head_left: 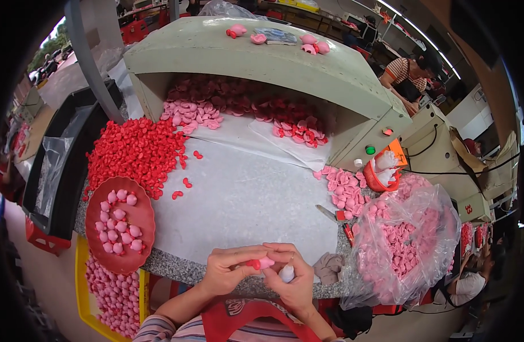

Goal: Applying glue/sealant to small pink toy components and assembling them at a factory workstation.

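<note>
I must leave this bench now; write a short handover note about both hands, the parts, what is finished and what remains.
Left hand: fingers pinch a small pink plastic piece with a red tip.
Right hand: touches the same piece and also holds a small white object.
Done: pink assembled pieces lie on the round red tray and fill the yellow bin below it.
Left: a heap of small red parts on the white table sheet, loose pink shells and a clear bag of pink shells at the right.

A small pink piece (266, 262) with a red part (254, 264) at its left end lies sideways at the lower middle of the frame, pinched between fingers (247, 263).
</note>
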### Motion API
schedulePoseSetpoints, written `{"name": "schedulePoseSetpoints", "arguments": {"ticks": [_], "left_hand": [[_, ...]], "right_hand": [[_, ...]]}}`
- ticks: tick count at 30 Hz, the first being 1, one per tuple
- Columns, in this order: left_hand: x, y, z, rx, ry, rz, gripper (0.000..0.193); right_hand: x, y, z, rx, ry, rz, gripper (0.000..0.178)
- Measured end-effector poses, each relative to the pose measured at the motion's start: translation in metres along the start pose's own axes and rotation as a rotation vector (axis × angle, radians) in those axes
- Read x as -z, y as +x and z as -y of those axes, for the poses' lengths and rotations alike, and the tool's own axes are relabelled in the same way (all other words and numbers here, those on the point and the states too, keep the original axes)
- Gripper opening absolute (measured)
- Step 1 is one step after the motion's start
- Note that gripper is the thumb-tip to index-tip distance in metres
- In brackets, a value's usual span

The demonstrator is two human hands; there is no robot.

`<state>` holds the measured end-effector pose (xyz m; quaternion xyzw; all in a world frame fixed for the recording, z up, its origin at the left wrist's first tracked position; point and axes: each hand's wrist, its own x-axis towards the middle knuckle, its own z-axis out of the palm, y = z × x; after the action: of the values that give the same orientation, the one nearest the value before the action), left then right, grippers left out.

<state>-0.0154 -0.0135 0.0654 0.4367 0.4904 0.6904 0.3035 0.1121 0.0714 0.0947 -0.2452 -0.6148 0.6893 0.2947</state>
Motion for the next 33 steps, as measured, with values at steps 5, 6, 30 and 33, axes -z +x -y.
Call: {"name": "schedulePoseSetpoints", "arguments": {"ticks": [5,6,30,33], "left_hand": [[-0.007,-0.001,-0.002,0.189,-0.037,-0.022,0.030],[-0.009,0.002,-0.001,0.189,-0.041,-0.028,0.030],[-0.023,0.004,-0.018,-0.203,0.487,-0.146,0.037],[-0.023,0.004,-0.017,-0.239,0.490,-0.164,0.036]], "right_hand": [[0.006,0.002,-0.013,-0.029,-0.046,-0.024,0.026],[0.008,0.004,-0.017,-0.031,-0.051,-0.019,0.026],[0.008,-0.001,0.004,-0.242,0.285,0.002,0.039],[0.007,-0.001,0.006,-0.257,0.241,-0.011,0.038]]}}
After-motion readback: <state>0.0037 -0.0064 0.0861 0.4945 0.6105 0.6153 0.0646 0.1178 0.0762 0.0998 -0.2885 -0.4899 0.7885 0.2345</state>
